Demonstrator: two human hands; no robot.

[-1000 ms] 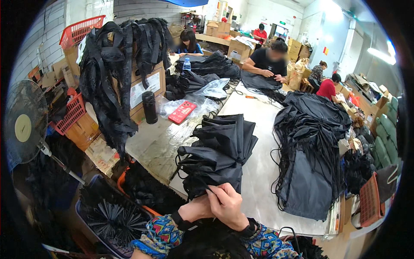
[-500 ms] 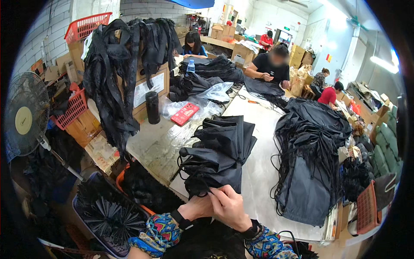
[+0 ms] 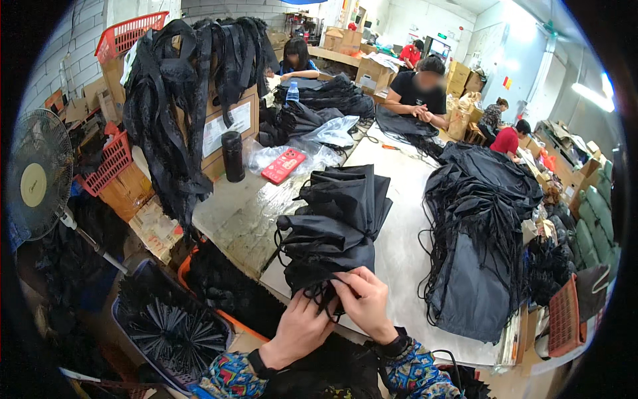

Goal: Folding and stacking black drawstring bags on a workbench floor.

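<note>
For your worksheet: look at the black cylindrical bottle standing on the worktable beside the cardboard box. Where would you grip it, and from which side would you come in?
Grip the black bottle around its middle, coming from its right, the open-table side. It stands upright, so a sideways wrap probably holds best. The cardboard box and hanging black straps crowd its left, while the worktable beside it is barer.

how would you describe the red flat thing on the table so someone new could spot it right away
Start at the long pale worktable and look to its far left part, past the stack of folded black fabric that both hands are working on. There a flat red packet lies on crumpled clear plastic, right of an upright black bottle. It is the only red thing lying on the tabletop.
</note>
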